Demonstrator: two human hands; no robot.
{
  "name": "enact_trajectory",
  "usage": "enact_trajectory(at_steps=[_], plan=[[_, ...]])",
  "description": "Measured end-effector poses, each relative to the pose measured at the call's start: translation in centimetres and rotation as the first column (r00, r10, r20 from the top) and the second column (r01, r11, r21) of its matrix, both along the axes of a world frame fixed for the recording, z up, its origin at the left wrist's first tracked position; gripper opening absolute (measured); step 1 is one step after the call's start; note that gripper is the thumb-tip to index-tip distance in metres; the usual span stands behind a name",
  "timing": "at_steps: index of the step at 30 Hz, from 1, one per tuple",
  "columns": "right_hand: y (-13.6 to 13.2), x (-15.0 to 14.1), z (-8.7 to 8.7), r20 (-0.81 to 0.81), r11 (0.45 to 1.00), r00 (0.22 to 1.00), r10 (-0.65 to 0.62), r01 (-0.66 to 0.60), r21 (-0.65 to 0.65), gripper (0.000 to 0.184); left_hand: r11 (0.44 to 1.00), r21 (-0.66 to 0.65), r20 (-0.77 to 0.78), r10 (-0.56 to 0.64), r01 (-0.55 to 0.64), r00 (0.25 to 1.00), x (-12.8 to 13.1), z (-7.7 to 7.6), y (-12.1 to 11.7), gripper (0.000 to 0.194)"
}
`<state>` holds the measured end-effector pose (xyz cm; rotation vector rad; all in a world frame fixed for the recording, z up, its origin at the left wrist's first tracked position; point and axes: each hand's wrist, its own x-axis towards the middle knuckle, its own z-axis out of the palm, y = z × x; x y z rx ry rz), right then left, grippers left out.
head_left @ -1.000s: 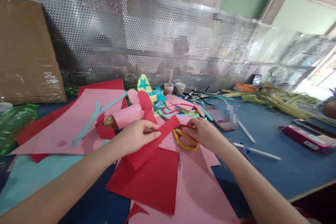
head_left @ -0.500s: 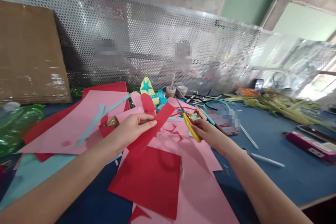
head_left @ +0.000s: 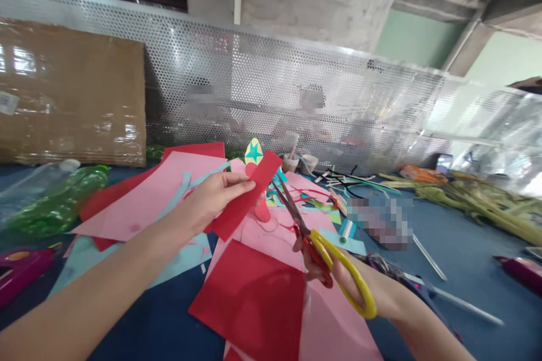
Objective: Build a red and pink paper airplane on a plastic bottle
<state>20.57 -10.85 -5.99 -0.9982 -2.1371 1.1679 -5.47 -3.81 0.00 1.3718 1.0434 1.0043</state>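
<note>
Pinched in my left hand (head_left: 218, 197) is a strip of red paper (head_left: 245, 197), held tilted above the table. My right hand (head_left: 326, 268) has its fingers in the yellow and red handles of a pair of scissors (head_left: 302, 220). Their blades point up and left, slightly apart, with the tips close to the strip's right edge. Below lies a red paper sheet (head_left: 254, 299) on top of pink paper (head_left: 334, 321). Behind the strip are pink and red rounded cutouts (head_left: 262, 208) and a yellow oval with a teal star (head_left: 254, 152).
Pink sheets (head_left: 144, 197) and light blue paper (head_left: 97, 259) lie left, beside a green bottle (head_left: 63, 203) and a magenta tool (head_left: 25, 271). A cardboard box (head_left: 71, 96) stands against the perforated screen (head_left: 262, 79). Thin strips (head_left: 355, 180), a glue stick (head_left: 466, 304) and dry husks (head_left: 474, 197) lie right.
The scissors have come nearer to me and turned, so their blades now point up at the red strip. My left hand still holds the strip. The view has shifted left.
</note>
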Motion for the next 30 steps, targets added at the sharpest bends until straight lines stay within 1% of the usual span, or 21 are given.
enact_trajectory(at_steps=[3, 5, 10, 12, 14, 17, 20, 23, 27, 30], plan=[[-0.5, 0.1, 0.6, 0.104, 0.999, 0.994, 0.012, -0.017, 0.047, 0.063, 1.000, 0.018, -0.096, 0.017, -0.016, 0.995, -0.1, 0.1, 0.0, 0.026], [-0.6, 0.2, 0.6, 0.138, 0.998, 0.990, -0.011, 0.003, 0.061, 0.064, 1.000, 0.012, -0.135, 0.022, -0.020, 0.991, -0.1, 0.1, 0.0, 0.026], [-0.6, 0.7, 0.6, 0.154, 0.997, 0.986, -0.060, 0.053, 0.048, 0.064, 1.000, 0.019, -0.095, -0.008, 0.010, 0.995, -0.6, 0.1, 0.2, 0.024], [-0.7, 0.6, 0.8, 0.172, 0.996, 0.982, -0.079, 0.069, 0.061, 0.065, 0.999, 0.043, -0.133, -0.007, 0.012, 0.991, -0.6, 0.2, 0.2, 0.024], [-0.7, 0.3, 1.1, 0.184, 0.994, 0.979, -0.088, 0.073, 0.084, 0.067, 0.998, 0.060, -0.211, -0.004, 0.017, 0.978, -0.5, 0.4, 0.0, 0.024], [-0.9, -0.5, 1.7, 0.213, 0.990, 0.972, -0.099, 0.074, 0.123, 0.071, 0.998, 0.041, -0.296, -0.025, 0.038, 0.955, -0.1, 0.5, -0.3, 0.025], [-1.0, -1.2, 2.0, 0.275, 0.990, 0.956, -0.097, 0.064, 0.129, 0.080, 0.996, 0.051, -0.323, -0.053, 0.073, 0.945, 0.3, 0.3, -0.4, 0.023], [-1.0, -1.3, 2.0, 0.292, 0.989, 0.951, -0.097, 0.059, 0.137, 0.089, 0.992, 0.070, -0.346, -0.074, 0.105, 0.935, 0.5, 0.2, -0.5, 0.023], [-1.0, -1.3, 1.9, 0.288, 0.986, 0.952, -0.108, 0.066, 0.153, 0.088, 0.995, 0.041, -0.370, -0.067, 0.088, 0.927, 0.7, 0.4, -0.9, 0.027], [-1.0, -1.4, 1.9, 0.297, 0.986, 0.950, -0.100, 0.055, 0.156, 0.087, 0.993, 0.030, -0.382, -0.091, 0.110, 0.920, 0.7, 0.6, -1.1, 0.028]])
